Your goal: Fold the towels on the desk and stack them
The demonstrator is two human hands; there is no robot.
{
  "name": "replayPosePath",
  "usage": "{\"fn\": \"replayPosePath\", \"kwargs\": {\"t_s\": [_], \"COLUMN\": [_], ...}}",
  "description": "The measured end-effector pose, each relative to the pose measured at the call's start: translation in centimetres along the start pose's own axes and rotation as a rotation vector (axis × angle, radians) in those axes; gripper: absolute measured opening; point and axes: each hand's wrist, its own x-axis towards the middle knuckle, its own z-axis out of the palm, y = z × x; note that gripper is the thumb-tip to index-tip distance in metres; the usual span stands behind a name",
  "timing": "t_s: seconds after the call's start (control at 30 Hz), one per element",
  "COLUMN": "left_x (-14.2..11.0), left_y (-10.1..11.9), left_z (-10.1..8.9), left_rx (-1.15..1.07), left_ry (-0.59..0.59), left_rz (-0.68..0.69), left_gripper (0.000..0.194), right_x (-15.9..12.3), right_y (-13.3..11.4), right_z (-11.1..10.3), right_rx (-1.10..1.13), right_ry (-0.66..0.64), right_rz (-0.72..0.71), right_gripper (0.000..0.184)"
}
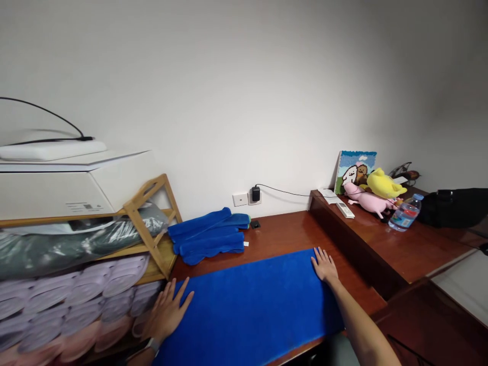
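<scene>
A blue towel [247,310] lies spread flat over a reddish-brown wooden desk [282,229]. My left hand [168,307], with a watch band at the wrist, rests at the towel's left edge, fingers spread. At the towel's far right corner lies my right hand [324,264], palm down with the fingers stretched out. Neither hand grips anything. Behind the spread towel, several folded blue towels [209,236] are piled against the wall.
A wooden rack [154,244] on the left holds a white box [57,190] and rows of slippers [76,290]. On the raised right shelf are a remote [345,210], pink plush toy [369,200], yellow plush toy [383,184] and water bottle [406,213]. A plugged-in adapter [255,193] trails a cable.
</scene>
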Motion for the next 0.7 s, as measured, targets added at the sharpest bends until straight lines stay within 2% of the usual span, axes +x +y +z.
{"fn": "replayPosePath", "kwargs": {"t_s": [0.17, 0.27, 0.37, 0.43, 0.5, 0.53, 0.6, 0.7], "left_x": [-0.2, -0.4, -0.3, -0.3, -0.9, -1.5, -3.4, -7.6], "left_y": [1.4, 1.4, 1.2, 2.5, 6.0, 8.7, 16.1, 29.5], "left_z": [-2.0, -3.1, -3.9, -4.3, -4.6, -4.7, -4.5, -3.6], "left_rx": [0.04, 0.019, -0.02, -0.042, -0.076, -0.102, -0.181, -0.303], "left_ry": [-0.064, -0.07, -0.008, 0.089, 0.183, 0.215, 0.214, 0.107], "left_rz": [-0.004, 0.004, 0.022, 0.044, 0.094, 0.139, 0.292, 0.639], "left_gripper": [0.077, 0.074, 0.069, 0.066, 0.061, 0.057, 0.046, 0.037], "right_x": [0.2, 0.3, 0.5, 0.8, 1.1, 1.3, 1.6, 2.3], "right_y": [0.0, 0.0, -0.1, 0.0, 0.1, 0.2, 0.4, 1.0], "right_z": [0.0, -0.1, -0.4, -0.7, -1.2, -1.4, -1.9, -2.6], "right_rx": [-0.011, 0.01, 0.041, 0.079, 0.164, 0.238, 0.399, 0.572], "right_ry": [-0.036, -0.055, -0.077, -0.109, -0.147, -0.16, -0.167, -0.148], "right_rz": [0.02, 0.022, 0.03, 0.036, 0.044, 0.05, 0.064, 0.078], "right_gripper": [0.071, 0.071, 0.071, 0.072, 0.073, 0.073, 0.071, 0.065]}}
